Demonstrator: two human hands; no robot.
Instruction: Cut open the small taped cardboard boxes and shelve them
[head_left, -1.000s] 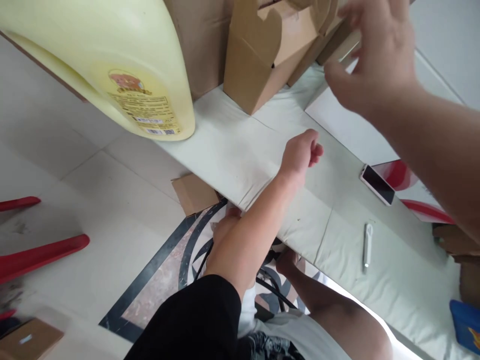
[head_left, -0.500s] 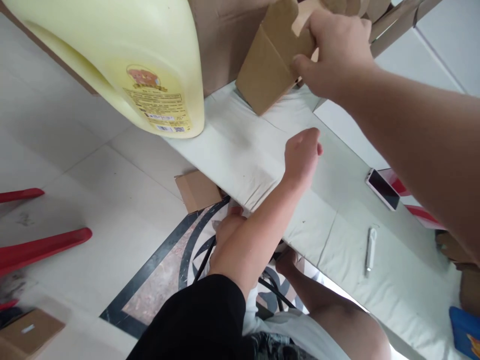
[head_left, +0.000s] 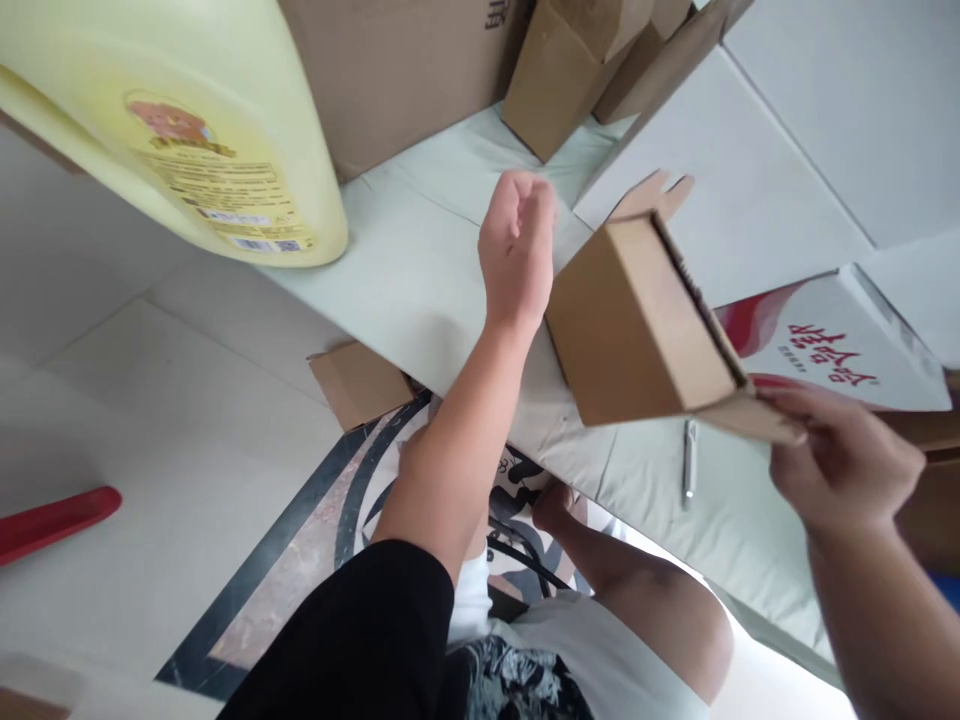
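My right hand (head_left: 847, 450) pinches the flap at the near right corner of a brown cardboard box (head_left: 622, 320). The box is tilted over the pale green covered bench (head_left: 420, 250), with another flap sticking up at its far end. My left hand (head_left: 517, 245) is closed in a fist above the bench, just left of the box; nothing shows in its fingers. A silver-white box cutter (head_left: 689, 462) lies on the bench below the box, partly covered by it.
A large pale yellow jug (head_left: 247, 130) stands at the left beside a big carton (head_left: 405, 80). More brown boxes (head_left: 562, 70) stand at the back. A white box with red lettering (head_left: 832, 340) is at the right. A cardboard piece (head_left: 360, 385) lies below the bench edge.
My right hand has come from the boxes at the back towards the right front, bringing a cardboard box along. My left hand stays in a fist. The phone on the bench is now out of sight.
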